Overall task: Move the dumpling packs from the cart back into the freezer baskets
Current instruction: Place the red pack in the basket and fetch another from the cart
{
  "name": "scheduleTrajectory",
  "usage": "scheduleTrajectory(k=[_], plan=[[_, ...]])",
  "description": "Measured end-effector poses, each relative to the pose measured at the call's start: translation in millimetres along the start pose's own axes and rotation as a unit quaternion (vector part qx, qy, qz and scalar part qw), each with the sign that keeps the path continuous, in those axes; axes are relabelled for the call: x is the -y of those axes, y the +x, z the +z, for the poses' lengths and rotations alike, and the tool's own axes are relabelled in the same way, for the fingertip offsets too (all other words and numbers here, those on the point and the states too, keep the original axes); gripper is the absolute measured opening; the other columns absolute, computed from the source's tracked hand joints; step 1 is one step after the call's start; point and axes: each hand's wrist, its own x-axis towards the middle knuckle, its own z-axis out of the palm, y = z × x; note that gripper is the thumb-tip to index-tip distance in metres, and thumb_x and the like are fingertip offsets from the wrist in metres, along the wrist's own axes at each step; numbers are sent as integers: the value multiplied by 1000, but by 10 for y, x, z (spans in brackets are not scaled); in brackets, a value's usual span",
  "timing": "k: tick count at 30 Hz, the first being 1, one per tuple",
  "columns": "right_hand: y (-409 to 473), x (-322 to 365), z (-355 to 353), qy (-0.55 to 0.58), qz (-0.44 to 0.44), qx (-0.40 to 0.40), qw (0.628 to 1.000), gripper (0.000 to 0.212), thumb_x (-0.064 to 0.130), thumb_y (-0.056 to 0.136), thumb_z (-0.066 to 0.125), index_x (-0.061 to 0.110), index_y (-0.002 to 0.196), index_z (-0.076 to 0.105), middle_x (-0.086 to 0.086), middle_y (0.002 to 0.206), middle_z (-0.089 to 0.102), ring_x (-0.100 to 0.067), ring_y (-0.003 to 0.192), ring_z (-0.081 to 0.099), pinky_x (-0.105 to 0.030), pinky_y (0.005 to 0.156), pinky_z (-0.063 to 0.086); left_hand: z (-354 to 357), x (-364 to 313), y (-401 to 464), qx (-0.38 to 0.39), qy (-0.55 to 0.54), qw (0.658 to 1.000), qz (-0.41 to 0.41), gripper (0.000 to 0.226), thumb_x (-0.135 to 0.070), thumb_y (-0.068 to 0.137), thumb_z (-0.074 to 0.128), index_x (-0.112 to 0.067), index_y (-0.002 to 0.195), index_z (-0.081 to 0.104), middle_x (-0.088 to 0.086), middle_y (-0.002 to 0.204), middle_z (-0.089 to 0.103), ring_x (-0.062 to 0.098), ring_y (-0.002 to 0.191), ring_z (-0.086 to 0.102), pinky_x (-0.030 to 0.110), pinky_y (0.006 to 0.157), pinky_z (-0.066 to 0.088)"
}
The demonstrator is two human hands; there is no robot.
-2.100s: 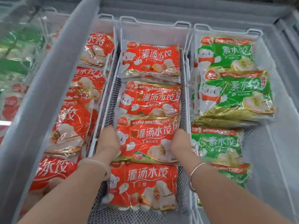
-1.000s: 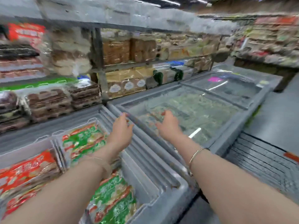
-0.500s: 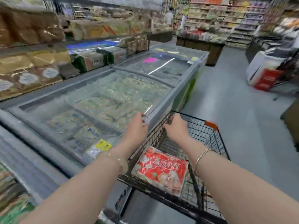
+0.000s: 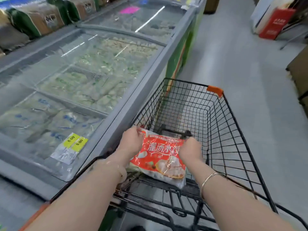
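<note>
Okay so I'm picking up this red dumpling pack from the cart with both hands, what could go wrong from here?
1. Both hands, left hand and right hand, pinch only the far corners of the red dumpling pack; the slick bag may sag or slip.
2. It could snag on the black wire cart as it lifts.
3. The freezer lid beside the cart looks closed.

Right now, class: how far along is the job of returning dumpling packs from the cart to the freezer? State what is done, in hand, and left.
Done: apart from one red dumpling pack, the black wire cart looks empty. In hand: left hand and right hand grip that pack's two ends. Left: lifting it out and placing it in a freezer basket, none of which is in view; only the closed glass-lidded freezer shows.
</note>
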Motion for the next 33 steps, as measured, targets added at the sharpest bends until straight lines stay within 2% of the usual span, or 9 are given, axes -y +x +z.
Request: scheduleTrajectory(k=[2, 6, 11, 16, 18, 22, 26, 29, 33], plan=[[83, -204, 169, 4, 53, -7, 999, 21, 0, 89, 47, -4, 104, 60, -19, 107, 64, -34, 98, 63, -32, 67, 45, 152, 126, 90, 21, 15, 999, -23, 30, -17, 95, 46, -4, 119, 59, 16, 120, 65, 32, 111, 59, 34, 90, 45], [201, -494, 412, -4, 155, 34, 987, 35, 20, 90, 56, -5, 116, 57, -19, 118, 59, -33, 109, 58, -34, 83, 49, 438, 338, 259, 91, 77, 990, -70, 32, -17, 95, 44, -1, 119, 58, 20, 122, 63, 36, 115, 57, 35, 93, 44], [372, -557, 518, 49, 161, 109, 980, 30, 20, 97, 48, -4, 108, 61, -12, 102, 61, -29, 100, 59, -25, 71, 37, 554, 430, 456, 133, 118, 979, -104, 35, -15, 98, 40, 3, 125, 54, 20, 128, 58, 35, 119, 55, 38, 97, 43], [455, -589, 537, 79, 194, 79, 975, 31, 10, 94, 52, 8, 64, 48, -20, 116, 64, -33, 110, 59, -34, 84, 47, 606, 500, 548, 153, 134, 973, -109, 31, -18, 97, 45, 2, 116, 59, 18, 122, 62, 34, 114, 58, 35, 90, 45], [479, -607, 509, 80, 209, 44, 974, 15, 3, 94, 48, -2, 88, 60, -22, 118, 62, -35, 112, 58, -34, 79, 45, 609, 480, 563, 129, 127, 976, -120, 31, -17, 95, 47, 1, 119, 55, 18, 124, 60, 34, 116, 56, 34, 91, 44], [512, -669, 465, 87, 222, 7, 971, 26, 2, 93, 48, -9, 117, 54, -24, 120, 60, -36, 114, 56, -34, 75, 43, 699, 440, 575, 138, 118, 973, -140, 39, -15, 95, 47, 5, 127, 41, 23, 133, 51, 37, 122, 50, 40, 98, 41], [546, -730, 523, 119, 227, 19, 966, 27, 7, 93, 52, -6, 117, 52, -20, 115, 63, -33, 106, 60, -32, 72, 42, 816, 401, 607, 149, 176, 960, -161, 46, -22, 95, 49, 5, 132, 39, 20, 136, 48, 34, 126, 48, 38, 100, 41], [571, -767, 572, 175, 240, 53, 953, 29, 17, 94, 52, -5, 113, 55, -18, 108, 65, -27, 82, 61, -36, 73, 51, 863, 434, 676, 153, 195, 953, -172, 51, -30, 92, 55, 2, 129, 45, 16, 133, 52, 31, 124, 51, 36, 99, 43], [623, -829, 605, 189, 250, 48, 949, 29, 21, 93, 55, -4, 107, 61, -18, 107, 68, -33, 99, 65, -45, 88, 53, 954, 481, 725, 134, 125, 957, -224, 54, -26, 86, 63, -3, 130, 43, 17, 132, 54, 33, 123, 50, 41, 103, 43]])
